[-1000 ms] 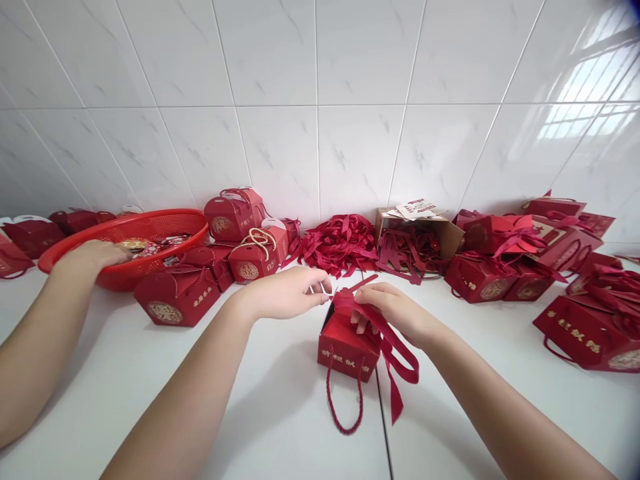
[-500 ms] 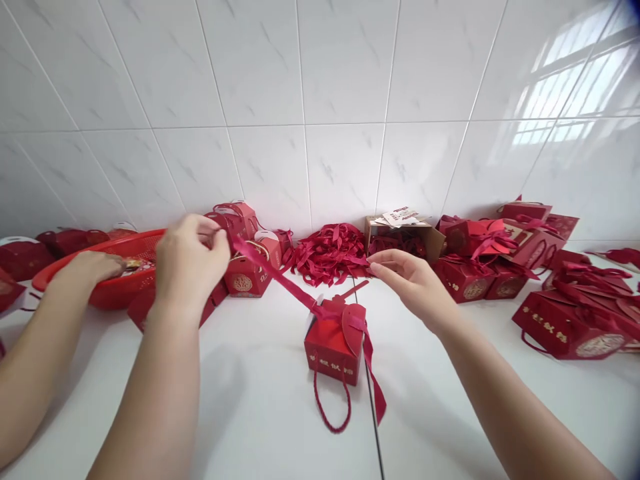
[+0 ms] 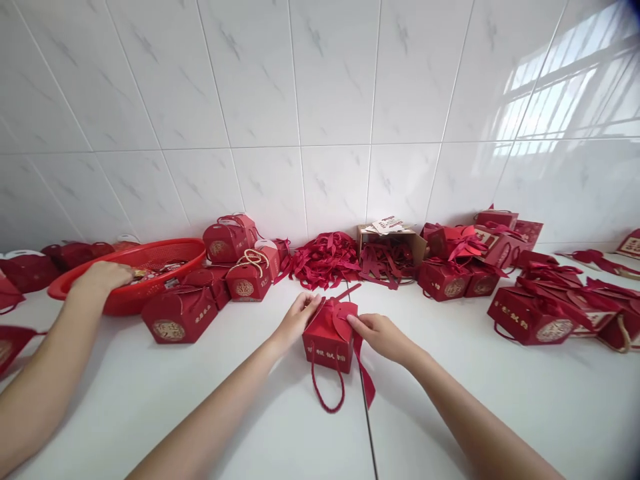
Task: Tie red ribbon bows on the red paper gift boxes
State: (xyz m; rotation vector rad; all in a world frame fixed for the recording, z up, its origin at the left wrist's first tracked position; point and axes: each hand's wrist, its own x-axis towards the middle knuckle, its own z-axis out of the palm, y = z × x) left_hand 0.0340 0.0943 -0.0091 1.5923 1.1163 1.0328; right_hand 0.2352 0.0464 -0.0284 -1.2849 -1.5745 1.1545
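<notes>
A small red gift box with gold characters stands on the white counter, its red rope handle lying toward me. A red ribbon is wrapped over its top, and one end trails down its right side. My left hand is at the box's upper left, its fingers pressed together on the top edge. My right hand is at the upper right, pinching the ribbon beside the round flap.
Another person's hand reaches into a red plastic basket at the left. Finished red boxes sit beside it. A pile of ribbons and a cardboard box lie against the tiled wall. More red boxes crowd the right.
My left hand, which had pulled the ribbon end up and to the left, came back to the box top. My right hand dropped from the air onto the ribbon at the box's right.
</notes>
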